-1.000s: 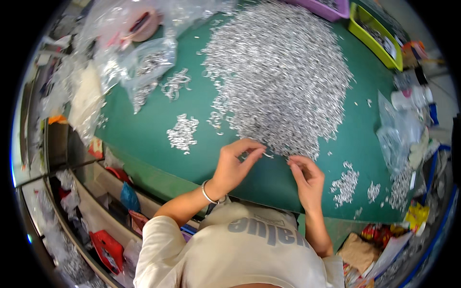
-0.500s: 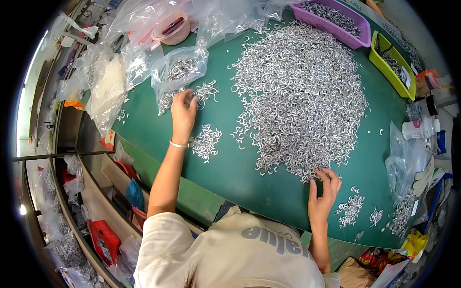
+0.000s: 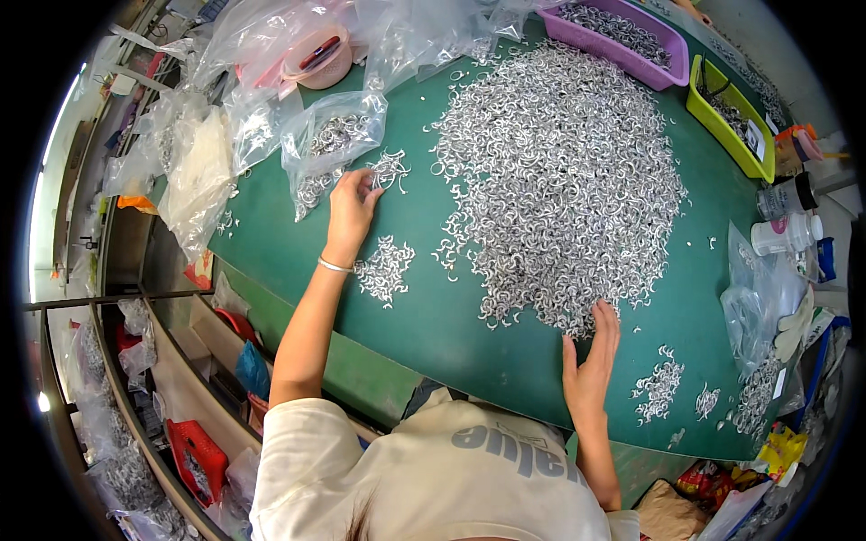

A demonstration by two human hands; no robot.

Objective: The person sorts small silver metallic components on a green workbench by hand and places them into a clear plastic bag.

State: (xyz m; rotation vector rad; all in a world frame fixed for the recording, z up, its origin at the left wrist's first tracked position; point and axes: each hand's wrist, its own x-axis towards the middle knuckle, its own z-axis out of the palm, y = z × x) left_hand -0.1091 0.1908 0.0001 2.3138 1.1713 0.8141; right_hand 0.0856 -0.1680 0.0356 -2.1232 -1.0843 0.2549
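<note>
A light touch suits the left hand (image 3: 352, 212), its fingers curled, any grip impossible to tell, at the small pile of metal crescents (image 3: 391, 169) toward the left edge of the table (image 3: 433, 325), while the right hand (image 3: 592, 368), fingers open, meets the large heap (image 3: 559, 171) toward the near edge.

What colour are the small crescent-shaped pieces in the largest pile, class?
The crescent-shaped pieces are silvery grey, seen best in the head view.
</note>
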